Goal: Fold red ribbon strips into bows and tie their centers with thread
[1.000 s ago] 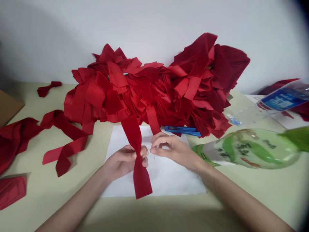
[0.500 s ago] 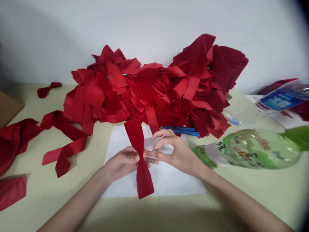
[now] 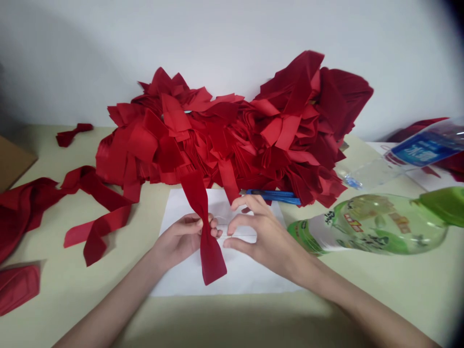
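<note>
The ribbon (image 3: 213,263), its narrow middle pinched by the left hand (image 3: 177,241) over the left half of the paper (image 3: 261,282), sits further left than half a second ago. The right hand (image 3: 277,239) has drawn apart from the left, thumb and forefinger curled close; whether they grip a thread, I cannot tell. It partly hides the knife (image 3: 281,196) by the paper's far edge. Writing on the green bottle (image 3: 391,224) and the blue label (image 3: 418,151) is too blurred to read.
</note>
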